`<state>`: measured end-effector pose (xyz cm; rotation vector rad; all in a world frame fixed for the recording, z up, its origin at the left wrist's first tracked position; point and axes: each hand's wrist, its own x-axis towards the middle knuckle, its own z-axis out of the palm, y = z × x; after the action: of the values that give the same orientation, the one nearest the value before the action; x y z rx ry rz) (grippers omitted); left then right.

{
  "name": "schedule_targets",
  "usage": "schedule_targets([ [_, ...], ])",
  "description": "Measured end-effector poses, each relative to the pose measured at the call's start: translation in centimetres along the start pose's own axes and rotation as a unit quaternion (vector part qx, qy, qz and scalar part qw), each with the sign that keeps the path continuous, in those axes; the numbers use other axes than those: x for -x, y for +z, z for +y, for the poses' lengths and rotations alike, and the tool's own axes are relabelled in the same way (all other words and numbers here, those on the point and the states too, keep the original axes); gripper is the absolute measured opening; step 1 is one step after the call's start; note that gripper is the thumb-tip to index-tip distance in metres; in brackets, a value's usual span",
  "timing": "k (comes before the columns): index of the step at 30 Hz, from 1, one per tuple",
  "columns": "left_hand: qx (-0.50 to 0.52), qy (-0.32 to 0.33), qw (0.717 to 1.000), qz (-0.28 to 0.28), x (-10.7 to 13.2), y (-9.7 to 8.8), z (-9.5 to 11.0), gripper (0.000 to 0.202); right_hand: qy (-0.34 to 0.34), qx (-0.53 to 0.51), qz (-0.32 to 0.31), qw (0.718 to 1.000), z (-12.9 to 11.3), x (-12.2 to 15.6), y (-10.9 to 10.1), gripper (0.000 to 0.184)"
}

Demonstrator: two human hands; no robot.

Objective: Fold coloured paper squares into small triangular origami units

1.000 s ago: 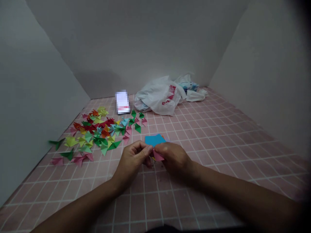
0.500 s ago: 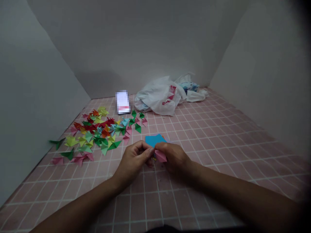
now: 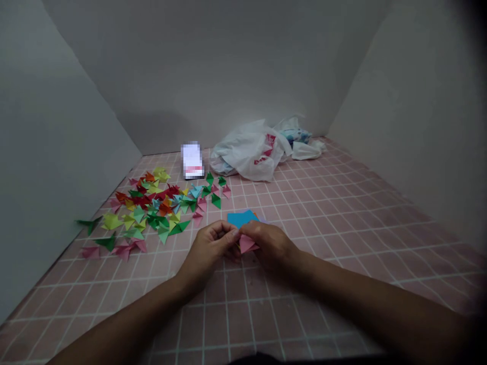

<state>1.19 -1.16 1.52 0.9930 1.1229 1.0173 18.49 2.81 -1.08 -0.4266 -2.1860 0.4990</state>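
A small folded piece of pink paper (image 3: 247,244) is pinched between my two hands, low over the tiled surface. My left hand (image 3: 213,242) is closed, its thumb and fingertips meeting at the paper's left side. My right hand (image 3: 274,242) grips it from the right with curled fingers, which partly cover it. Just beyond my fingertips lies blue square paper (image 3: 241,219), with edges of other coloured sheets showing beside it. To the left spreads a pile of folded paper cranes (image 3: 158,221) in green, yellow, red, pink, orange and light blue.
A lit phone (image 3: 193,160) with a blurred screen stands near the back wall. Right of it lies a crumpled white plastic bag (image 3: 251,149) with red print, and another bag (image 3: 300,139) behind. Pale walls enclose the pink tiled surface (image 3: 342,213) on three sides.
The pink paper has turned in my fingers and sits slightly further left, showing a different face. Both hands stay almost in place; everything else is unchanged.
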Motion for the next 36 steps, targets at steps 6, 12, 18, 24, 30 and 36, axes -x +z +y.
schedule_targets([
  [6, 0.008, -0.01, 1.0, -0.023, -0.5, -0.4, -0.3, 0.027, 0.071, -0.041, 0.033, 0.996, 0.0, 0.0, 0.0, 0.03],
  [12, 0.034, -0.015, 0.999, -0.013, -0.7, -0.4, -0.3, 0.028, 0.127, -0.123, 0.028, 0.984, 0.2, -0.2, -0.1, 0.04],
  [18, 0.049, -0.011, 0.999, -0.019, -0.8, -0.5, -0.6, 0.029, 0.149, -0.168, 0.046, 0.973, 0.6, -0.5, 0.0, 0.052],
  [24, 0.01, 0.032, 0.999, -0.041, -1.0, -0.8, -1.0, 0.025, 0.236, -0.279, 0.025, 0.931, 0.5, -0.7, -0.1, 0.057],
  [30, -0.046, 0.06, 0.995, -0.058, -1.0, -1.1, -1.1, 0.022, 0.265, -0.327, -0.001, 0.907, 0.6, -0.8, -0.1, 0.063],
  [36, -0.152, 0.108, 0.982, -0.034, -0.8, -1.1, -1.1, 0.015, 0.29, -0.4, -0.026, 0.869, 1.3, -0.7, 0.3, 0.068],
])
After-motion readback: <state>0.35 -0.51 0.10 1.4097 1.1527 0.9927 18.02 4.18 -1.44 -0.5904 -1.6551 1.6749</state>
